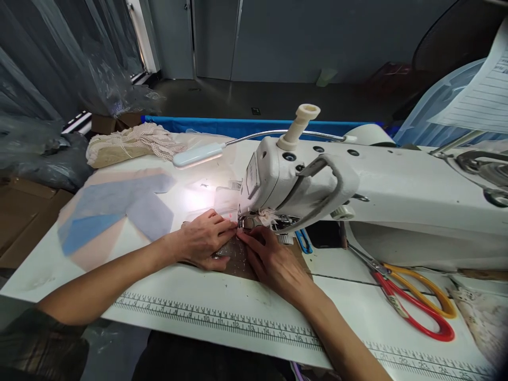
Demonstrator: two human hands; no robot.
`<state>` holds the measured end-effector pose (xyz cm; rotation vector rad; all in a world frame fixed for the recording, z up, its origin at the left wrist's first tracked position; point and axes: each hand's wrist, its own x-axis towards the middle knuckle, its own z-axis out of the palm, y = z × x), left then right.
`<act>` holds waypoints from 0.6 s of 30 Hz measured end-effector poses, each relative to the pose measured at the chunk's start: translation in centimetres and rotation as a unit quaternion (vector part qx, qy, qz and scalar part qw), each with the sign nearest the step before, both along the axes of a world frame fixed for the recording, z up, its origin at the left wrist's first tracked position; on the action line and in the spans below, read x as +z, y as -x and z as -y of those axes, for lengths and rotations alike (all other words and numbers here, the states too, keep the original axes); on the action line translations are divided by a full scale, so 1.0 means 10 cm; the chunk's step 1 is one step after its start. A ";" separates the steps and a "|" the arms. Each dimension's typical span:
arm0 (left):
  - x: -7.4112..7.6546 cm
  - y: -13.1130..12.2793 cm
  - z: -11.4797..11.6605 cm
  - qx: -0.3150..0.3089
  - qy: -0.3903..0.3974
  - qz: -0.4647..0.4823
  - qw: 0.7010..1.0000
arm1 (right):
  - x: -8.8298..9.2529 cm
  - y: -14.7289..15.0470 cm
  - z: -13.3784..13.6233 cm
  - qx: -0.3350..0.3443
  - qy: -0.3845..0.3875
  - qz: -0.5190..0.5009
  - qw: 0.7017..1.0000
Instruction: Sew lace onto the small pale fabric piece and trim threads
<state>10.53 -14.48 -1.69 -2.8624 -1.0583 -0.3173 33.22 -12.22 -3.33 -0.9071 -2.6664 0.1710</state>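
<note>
My left hand (206, 239) lies at the left of the sewing machine (293, 174), fingers bent together at the edge of a sheer pale fabric (227, 201) beside the presser foot (248, 222). From the right, my right hand (273, 256) reaches under the machine head; its thumb and forefinger are pinched together at the same spot, almost touching the left fingertips. What lies between the fingertips is small and partly hidden. Below both hands is a brownish, dotted surface (236, 259). A lit lamp (198, 156) on a bendable neck shines over the fabric.
Blue and peach sheer cut pieces (115, 206) lie on the left of the white table (159, 288). Behind them is a lace bundle (127, 144). To the right are scissors (413, 301), a blue thread snipper (304, 242) and a dark phone-like object (325, 234). A printed ruler (222, 320) runs along the front edge.
</note>
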 end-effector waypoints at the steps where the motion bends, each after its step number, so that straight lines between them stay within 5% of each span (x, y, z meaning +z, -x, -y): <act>1: 0.01 0.00 -0.01 0.001 0.004 0.000 1.000 | -0.01 0.01 0.00 -0.004 0.000 0.009 1.000; 10: 0.03 0.01 -0.07 0.033 0.022 0.004 0.999 | -0.01 -0.01 -0.03 -0.031 0.050 -0.011 0.998; 18: 0.03 0.02 -0.11 0.054 0.037 -0.007 0.998 | 0.23 -0.19 -0.23 -0.025 0.205 -0.105 0.973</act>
